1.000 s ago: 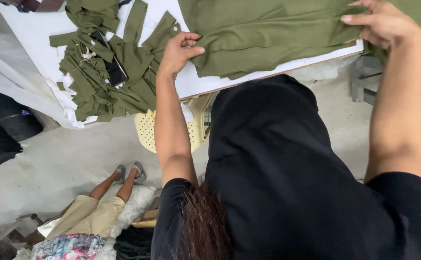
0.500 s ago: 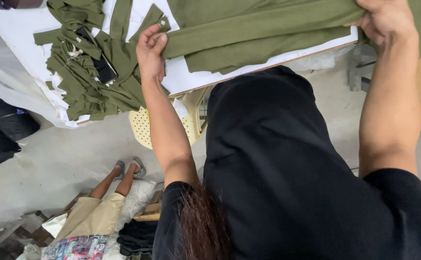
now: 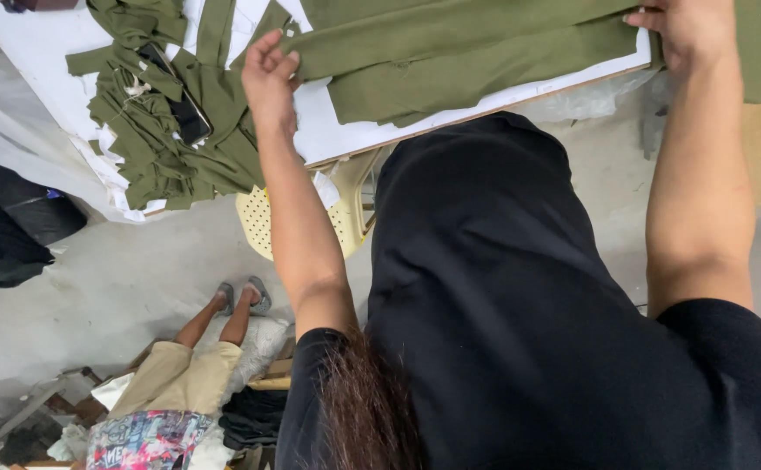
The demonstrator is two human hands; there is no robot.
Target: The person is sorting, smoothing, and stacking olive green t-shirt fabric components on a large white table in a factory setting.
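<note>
A folded olive-green cloth piece [image 3: 467,57] lies across the white table [image 3: 337,135] at the top of the view. My left hand [image 3: 269,71] pinches its left edge with fingers closed on the fabric. My right hand [image 3: 680,30] grips its right end near the table's corner. My black clothing fills the lower right of the frame.
A heap of olive-green cut pieces [image 3: 158,144] with a dark phone [image 3: 180,109] on it lies at the table's left. A pale yellow plastic chair [image 3: 263,222] stands under the table. Another person's legs [image 3: 206,335] stretch over the grey floor at lower left.
Both my hands have moved up the frame with the green cloth, away from the table's front edge. The cloth now lies flatter and more stretched out.
</note>
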